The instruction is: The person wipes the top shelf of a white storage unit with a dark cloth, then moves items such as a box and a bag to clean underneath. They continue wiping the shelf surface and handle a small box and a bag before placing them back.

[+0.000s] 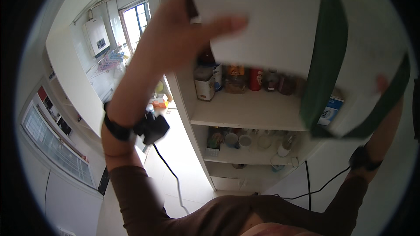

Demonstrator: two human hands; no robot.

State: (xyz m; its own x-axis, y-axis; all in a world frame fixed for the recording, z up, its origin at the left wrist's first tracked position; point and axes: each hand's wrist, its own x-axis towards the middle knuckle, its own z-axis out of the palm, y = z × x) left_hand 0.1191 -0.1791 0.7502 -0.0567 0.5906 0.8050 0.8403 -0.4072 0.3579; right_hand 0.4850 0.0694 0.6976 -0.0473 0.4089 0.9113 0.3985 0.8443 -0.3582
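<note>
A large white box or bag [262, 29] with a dark green ribbon-like strap [330, 49] fills the upper part of the view, raised in front of the shelves. My left hand [183, 32], blurred, grips its left side with the thumb across the white face. At the right side of the white thing, a fingertip of my right hand [382, 83] shows against its face; the rest of that hand is mostly hidden behind the green strap. The strap hangs in a loop below the white thing.
An open shelf unit [249, 111] holds jars, a red canister [255, 79] and a blue box [331, 109]. Mugs [231, 140] and glasses stand one shelf lower. Black cables run from both wrist straps. A bright doorway lies to the left, with a white water heater [96, 36] beyond.
</note>
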